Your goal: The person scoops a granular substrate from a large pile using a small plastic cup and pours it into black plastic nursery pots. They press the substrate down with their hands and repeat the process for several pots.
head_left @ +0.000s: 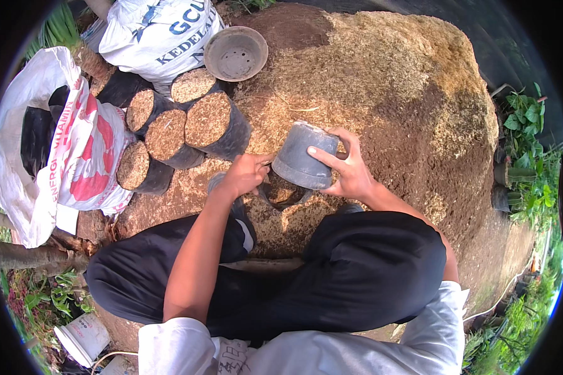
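My right hand [353,165] grips a grey plastic pot [303,156], thumb across its side. The pot is tipped over, its base facing up and away and its wide rim low. Under that rim is the opening of a black plastic grow bag [286,199], partly hidden by the pot, with brown loose material inside. At the bag's left edge, my left hand [247,175] is closed, its fingers curled on the bag's rim beside the pot. The bag stands between my feet, on ground strewn with sawdust-like material.
A large mound of sawdust-like material [394,81] fills the far right. Several filled black grow bags [209,122] stand at the left, near an open white-and-red sack [87,150]. Behind them are a white sack [162,37] and a shallow grey pot [236,54] with holes.
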### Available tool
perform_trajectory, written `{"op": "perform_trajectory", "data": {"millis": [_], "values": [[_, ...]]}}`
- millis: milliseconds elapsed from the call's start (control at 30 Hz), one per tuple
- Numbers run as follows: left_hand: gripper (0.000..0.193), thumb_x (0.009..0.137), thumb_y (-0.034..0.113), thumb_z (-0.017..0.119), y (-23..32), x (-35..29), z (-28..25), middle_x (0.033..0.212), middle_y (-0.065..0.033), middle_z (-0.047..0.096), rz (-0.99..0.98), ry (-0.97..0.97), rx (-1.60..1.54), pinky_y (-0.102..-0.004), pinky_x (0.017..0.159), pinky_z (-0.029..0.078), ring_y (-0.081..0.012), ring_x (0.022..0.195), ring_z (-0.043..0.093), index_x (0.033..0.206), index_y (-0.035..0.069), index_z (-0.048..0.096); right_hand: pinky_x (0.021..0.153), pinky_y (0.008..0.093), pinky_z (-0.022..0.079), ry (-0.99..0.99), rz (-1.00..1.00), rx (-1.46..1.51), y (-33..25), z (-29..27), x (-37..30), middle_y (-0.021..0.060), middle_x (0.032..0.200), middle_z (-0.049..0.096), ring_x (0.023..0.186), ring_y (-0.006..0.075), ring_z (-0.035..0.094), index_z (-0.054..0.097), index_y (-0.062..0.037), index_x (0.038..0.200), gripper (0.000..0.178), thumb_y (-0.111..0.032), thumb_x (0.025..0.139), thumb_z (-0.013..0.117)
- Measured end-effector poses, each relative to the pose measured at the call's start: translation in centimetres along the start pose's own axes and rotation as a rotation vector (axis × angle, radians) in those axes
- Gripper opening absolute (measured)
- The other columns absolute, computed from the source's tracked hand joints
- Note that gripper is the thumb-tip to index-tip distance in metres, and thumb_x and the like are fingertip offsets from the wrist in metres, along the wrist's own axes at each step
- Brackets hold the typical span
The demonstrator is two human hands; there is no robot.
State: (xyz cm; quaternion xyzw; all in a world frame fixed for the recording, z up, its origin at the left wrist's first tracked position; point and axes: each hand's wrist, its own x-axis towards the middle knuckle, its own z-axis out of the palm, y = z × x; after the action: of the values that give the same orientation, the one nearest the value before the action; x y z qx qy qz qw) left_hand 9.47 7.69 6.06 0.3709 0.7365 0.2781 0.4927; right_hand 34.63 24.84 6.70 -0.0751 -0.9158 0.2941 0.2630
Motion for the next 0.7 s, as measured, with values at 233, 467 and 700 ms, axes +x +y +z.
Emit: {"op": "perform_trajectory", "data": {"millis": [233,467,700], "values": [[0.055,0.101,0.008,0.063,-0.5,-0.4,-0.9,0.092,-0.0184,0.075,-0.172,-0.028,0.309,-0.039,0.068,0.065,-0.0231,0.062,0.074,0.154,0.002,0.054,0.115,0.0544,0.051,-0.01,0.109,-0.074,0.4,-0.4,0.3,0.0246,0.152,0.033,0.142,0.0498,0.043,0.059,-0.0359,0.151,0.111,-0.019,0.051,0.103],[0.059,0.097,0.012,0.069,-1.2,-0.5,-1.9,0.094,-0.0206,0.076,-0.165,-0.167,0.174,-0.0424,0.068,0.063,-0.0249,0.061,0.074,0.153,0.001,0.053,0.121,0.0561,0.045,0.014,0.185,-0.1,0.3,-0.6,0.2,0.0223,0.15,0.032,0.14,0.0463,0.047,0.057,-0.026,0.155,0.104,-0.015,0.058,0.096],[0.063,0.09,0.026,0.076,-2.3,0.2,-2.6,0.085,-0.0194,0.076,-0.108,-0.141,0.4,-0.0439,0.074,0.06,-0.0313,0.071,0.075,0.145,-0.001,0.06,0.109,0.0532,0.051,0.184,0.411,-0.028,1.6,-1.3,-0.2,0.0221,0.143,0.044,0.134,0.0396,0.052,0.052,-0.0239,0.158,0.088,-0.025,0.079,0.09]]}}
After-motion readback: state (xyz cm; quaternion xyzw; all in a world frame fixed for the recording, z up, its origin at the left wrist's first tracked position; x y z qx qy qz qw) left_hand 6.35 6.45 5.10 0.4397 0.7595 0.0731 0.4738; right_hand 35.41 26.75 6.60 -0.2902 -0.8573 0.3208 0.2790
